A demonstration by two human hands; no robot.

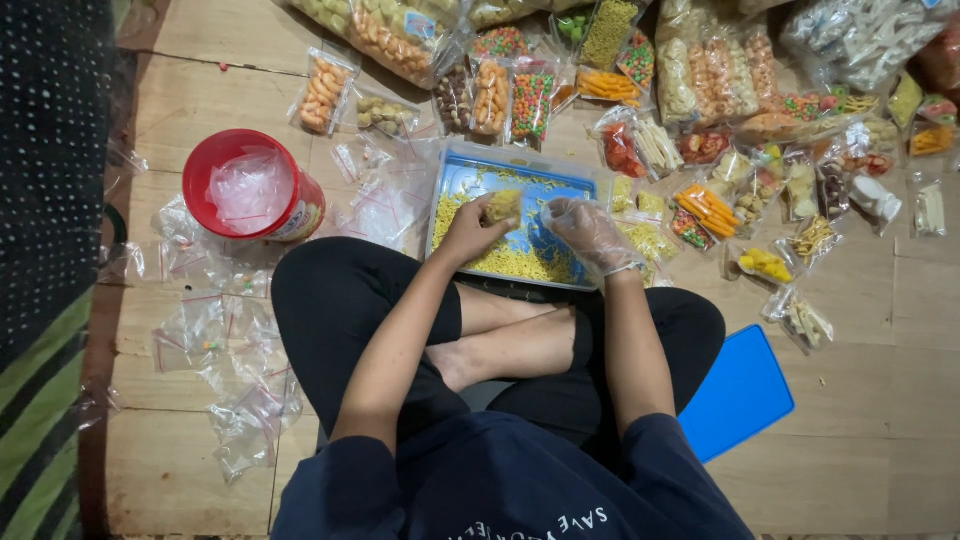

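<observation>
Yellow brittle noodle snacks [510, 262] fill my blue plastic tray [478, 172]; left hand [470, 232] fingers pinch a light small clear bag [503, 206]; gloved right hand [590, 232] fingers curl, loosely spread.

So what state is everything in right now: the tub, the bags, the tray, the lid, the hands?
Blue tray: open, partly covered with yellow noodle snack.
Small bag: held in the left hand, filled with yellow snack.
Right hand: in a clear plastic glove, over the tray.
Red tub: lid off, clear bags inside.
Empty bags: flat, scattered on the floor.
Filled snack bags: packed, lying beyond the tray.
Blue lid: off, on the floor.
</observation>
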